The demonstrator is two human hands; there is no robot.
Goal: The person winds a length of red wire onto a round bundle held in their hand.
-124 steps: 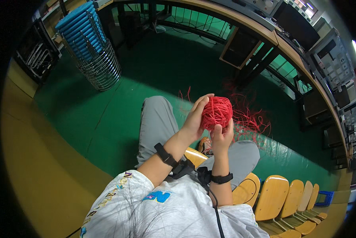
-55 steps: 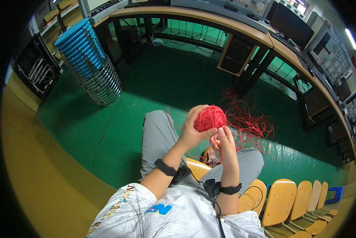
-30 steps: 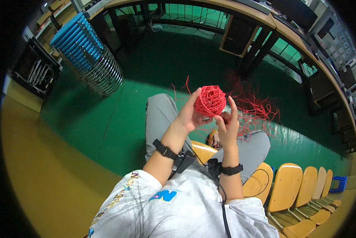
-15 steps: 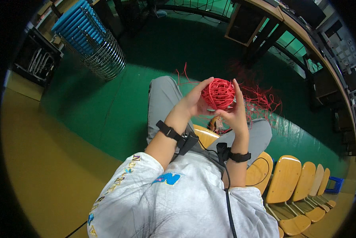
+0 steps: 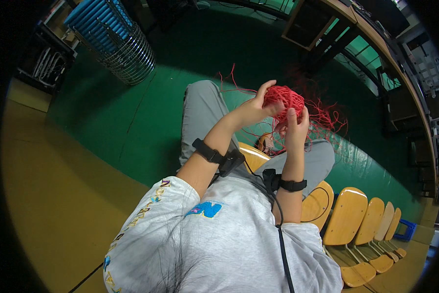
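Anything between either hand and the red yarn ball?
Nothing visible. The left hand and the right hand both touch the red yarn ball directly, one on each side. Loose red strands trail off behind it, not between hands and ball.

left hand (image 5: 255, 108) + right hand (image 5: 293, 128) | cupping red yarn ball (image 5: 284, 99) | above lap

I see a green floor (image 5: 131, 122) with a yellow strip (image 5: 48, 195) beside it. A round wire basket (image 5: 124, 51) holds blue things at the top left. A row of yellow chairs (image 5: 361, 219) runs to the right. Dark wooden desks (image 5: 327, 24) stand far behind.
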